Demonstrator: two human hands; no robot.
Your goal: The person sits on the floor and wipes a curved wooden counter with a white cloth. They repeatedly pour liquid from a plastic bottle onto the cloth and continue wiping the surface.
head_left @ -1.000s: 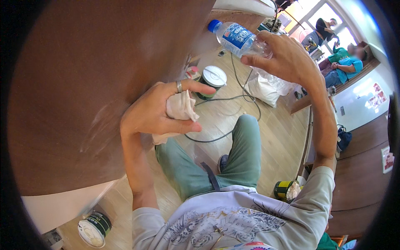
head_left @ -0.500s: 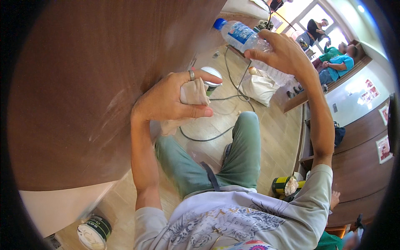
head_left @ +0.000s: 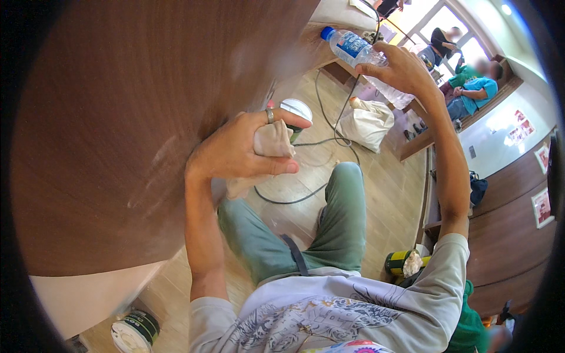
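Observation:
My left hand (head_left: 235,147) is closed around a folded beige cloth (head_left: 273,140), part of which hangs below the palm. That hand is right beside a dark brown wooden panel (head_left: 141,106), which carries pale smudges. Whether the cloth touches the wood, I cannot tell. Raised at the upper right, my right hand (head_left: 406,70) grips a clear plastic bottle (head_left: 365,53) with a blue cap and blue label. The bottle is tilted, its capped end pointing up and left toward the panel.
Below my hands, a black cable (head_left: 318,197) loops over the wood-look floor. A tub with a white lid (head_left: 297,108) and a white sack (head_left: 368,126) stand ahead. Other tubs are at lower left (head_left: 136,332) and right (head_left: 400,262). Several people (head_left: 477,91) are farther off.
The bottle in my right hand has shifted slightly right and its lower end shows more. My left hand with the cloth has dropped slightly.

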